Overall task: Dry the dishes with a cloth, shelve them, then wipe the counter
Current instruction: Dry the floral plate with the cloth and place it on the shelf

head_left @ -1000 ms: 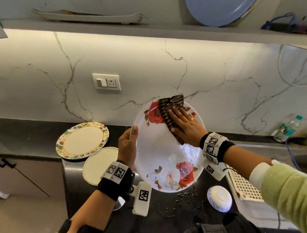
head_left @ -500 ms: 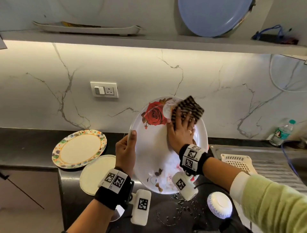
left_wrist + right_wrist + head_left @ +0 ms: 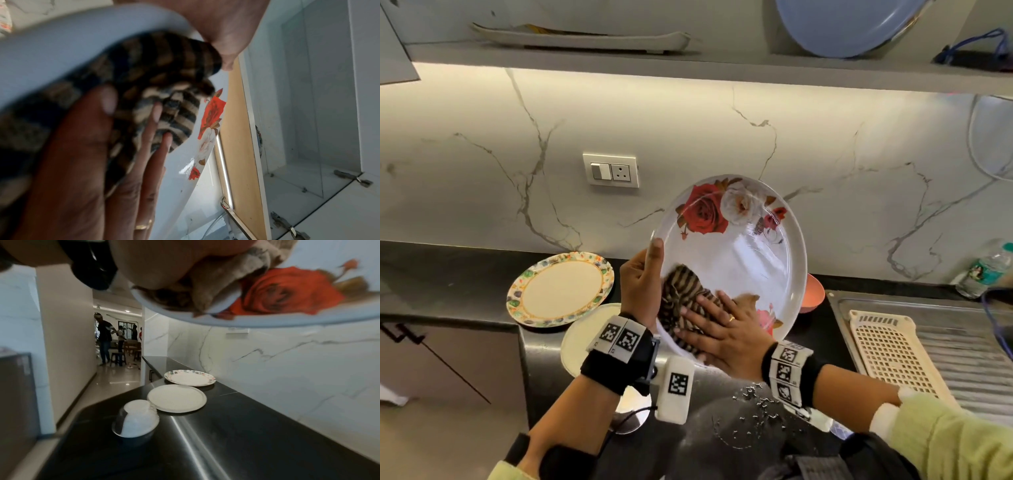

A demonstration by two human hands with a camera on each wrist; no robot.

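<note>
A large white plate with red roses (image 3: 739, 260) is held tilted above the black counter (image 3: 465, 281). My left hand (image 3: 643, 274) grips its left rim, thumb on the front face. My right hand (image 3: 709, 318) presses a brown striped cloth (image 3: 681, 284) flat against the plate's lower left, fingers straight. The left wrist view shows the cloth (image 3: 160, 68) bunched under the right hand's fingers (image 3: 107, 100) on the plate (image 3: 61, 37). In the right wrist view the plate (image 3: 308, 293) and cloth (image 3: 226, 280) fill the top.
On the counter at left lie a floral-rimmed plate (image 3: 560, 289) and a cream plate (image 3: 585, 339), with an upturned bowl (image 3: 135, 418) nearby. An orange bowl (image 3: 815, 291) sits behind the held plate. A white rack (image 3: 887, 346) lies on the steel drainboard (image 3: 969, 356). The shelf (image 3: 688, 65) overhead carries a blue plate (image 3: 839, 24).
My right hand has swept the cloth from the plate's top edge down to its lower left. The roses at the top are now uncovered. The left hand kept its grip.
</note>
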